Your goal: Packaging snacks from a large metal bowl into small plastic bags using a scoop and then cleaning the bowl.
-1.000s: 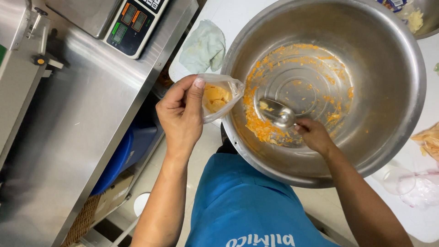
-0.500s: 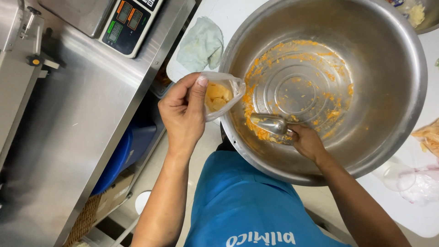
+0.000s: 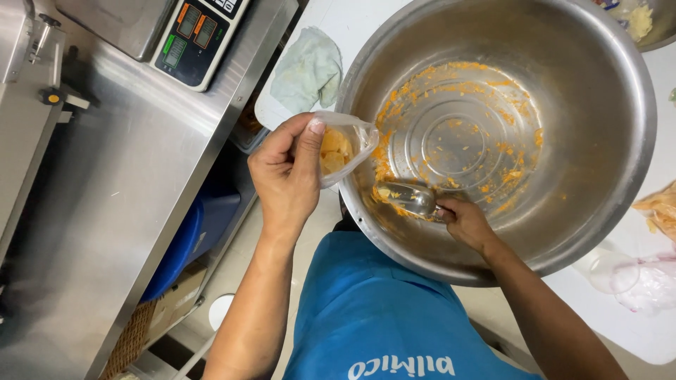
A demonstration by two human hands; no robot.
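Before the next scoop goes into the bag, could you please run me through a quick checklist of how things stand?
1. Small clear bag gripped by the left hand: ok.
2. Bag mouth open toward the large steel bowl: cannot tell, the fingers cover it.
3. Metal scoop held in the right hand: ok.
4. Scoop loaded with the orange food: not ok, only a little sits in it.
5. Food left to gather: ok, smears remain on the bowl wall.
6. Bag close beside the bowl rim: ok.
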